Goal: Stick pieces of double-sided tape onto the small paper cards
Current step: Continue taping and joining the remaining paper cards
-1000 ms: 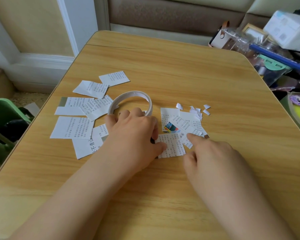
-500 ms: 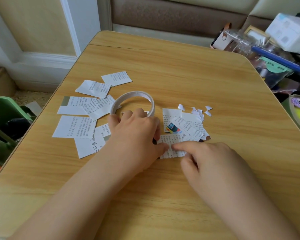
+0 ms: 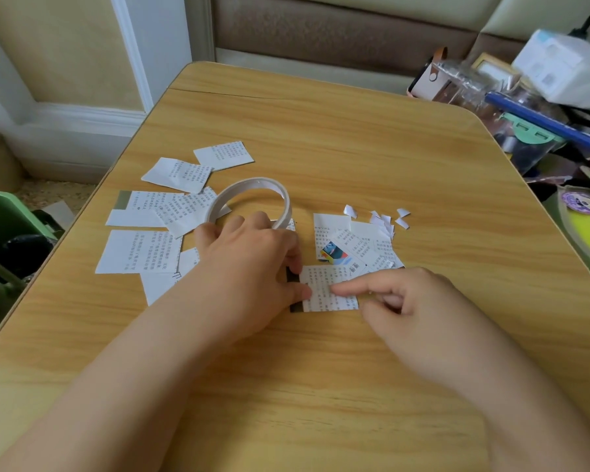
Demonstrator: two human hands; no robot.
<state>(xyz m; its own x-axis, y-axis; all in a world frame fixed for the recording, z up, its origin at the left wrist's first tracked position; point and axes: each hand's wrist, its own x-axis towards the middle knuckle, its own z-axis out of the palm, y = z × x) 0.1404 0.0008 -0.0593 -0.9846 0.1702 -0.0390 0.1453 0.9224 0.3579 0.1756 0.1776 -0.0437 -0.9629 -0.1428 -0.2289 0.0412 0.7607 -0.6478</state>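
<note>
- Left hand (image 3: 249,267) palm down on the pale wood-grain table (image 3: 355,137), thumb tip pinning the left edge of a small white printed paper card (image 3: 327,291); other fingers bent over the near rim of a flat white ring of double-sided tape (image 3: 252,199), though an actual grip on the ring not discernible.
- Right hand (image 3: 419,311) just right of the card, index finger stretched flat and pressing on its middle, remaining fingers curled loosely under, nothing pinched.
- Hands close together, meeting over the same card without touching each other.
- Card lying flat near the table's centre, a dark strip showing along its left edge; whether a tape piece already sits under the fingertip not visible.
- Likely step: rubbing tape down onto the card. Best done with one firm stroke from the pinned edge outward, thumb kept planted to stop sliding.
- Worth watching: the overlapping pile of finished printed cards (image 3: 358,243) touching the card's upper right corner, easily snagged on exposed adhesive.
- Tiny white backing scraps (image 3: 385,219) beyond the pile, better kept clear of sticky faces.
- Loose spread of untaped white cards (image 3: 143,247) at the left, within easy reach of the left hand for the next pick.
</note>
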